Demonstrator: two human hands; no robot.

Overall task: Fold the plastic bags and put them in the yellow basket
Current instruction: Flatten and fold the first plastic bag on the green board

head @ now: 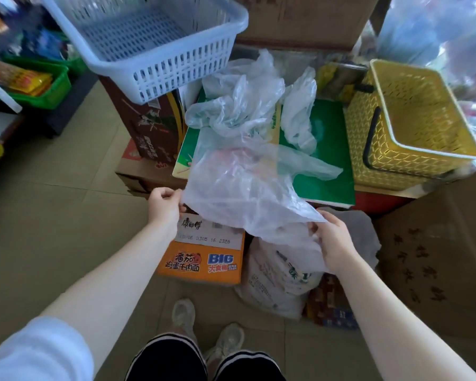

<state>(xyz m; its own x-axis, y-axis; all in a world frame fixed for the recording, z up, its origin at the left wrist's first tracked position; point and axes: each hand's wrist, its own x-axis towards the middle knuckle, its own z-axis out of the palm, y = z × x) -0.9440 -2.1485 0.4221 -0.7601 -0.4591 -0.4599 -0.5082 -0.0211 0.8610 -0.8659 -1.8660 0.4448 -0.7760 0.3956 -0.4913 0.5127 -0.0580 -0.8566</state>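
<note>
A clear plastic bag (pixel 242 185) is stretched out in front of me, over the near edge of a green box top (pixel 330 171). My left hand (pixel 164 206) pinches the bag's left corner. My right hand (pixel 333 240) grips its lower right edge. Behind it, two more crumpled clear bags (pixel 237 105) (pixel 298 108) lie on the green box. The yellow basket (pixel 412 125) stands tilted at the right, with nothing visible inside and a black handle on its near side.
A white slatted basket (pixel 154 42) sits on a brown carton at the back left. An orange noodle box (pixel 204 257) and a printed sack (pixel 280 276) stand below my hands. A large cardboard box (pixel 437 257) is at the right, green bins (pixel 39 83) far left.
</note>
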